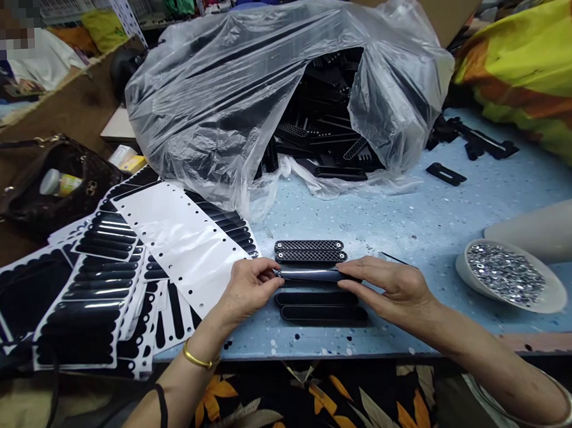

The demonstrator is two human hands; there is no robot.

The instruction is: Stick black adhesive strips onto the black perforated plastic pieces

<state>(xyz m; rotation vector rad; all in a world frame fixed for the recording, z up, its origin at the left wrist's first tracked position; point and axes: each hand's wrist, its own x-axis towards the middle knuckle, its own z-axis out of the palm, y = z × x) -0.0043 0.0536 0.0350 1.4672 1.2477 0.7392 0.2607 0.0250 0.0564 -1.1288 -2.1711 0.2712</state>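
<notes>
left hand point(251, 286): narrow pinch, thumb and forefinger closed on the left end of the glossy black strip point(311, 275).
right hand point(395, 288): fingers close together at the strip's right end, also narrow; exact thumb contact hard to tell.
glossy black strip: between the two pinches, roughly level, stretched lengthwise. held by both ends probably so it can be lined up and not sag or twist.
dark bar under strip: directly below the grip, mostly hidden; cannot tell if the strip touches it.
patterned bars point(309, 245): two, side by side just beyond the grip, mesh faces up, a bright round spot near the ends. laid parallel, likely to share one working direction.
smooth black bars point(322, 313): two, just on the body side of the grip, about parallel to it; close enough to reach without shifting the arms, seemingly.
sticker sheets point(76, 327): fanned heap left of the grip, black strips on white backing; probably kept on the left hand's side for easy picking.
white sheet point(177, 239): on top of that heap, pale face up, holes along its edges.
plastic bag point(203, 97): far beyond the grip, torn open toward it, black parts point(326, 116) showing; opening likely faces the worker for access.
bowl point(559, 299): right of the grip, tilted, filled with small shiny metal pieces point(504, 273).
</notes>
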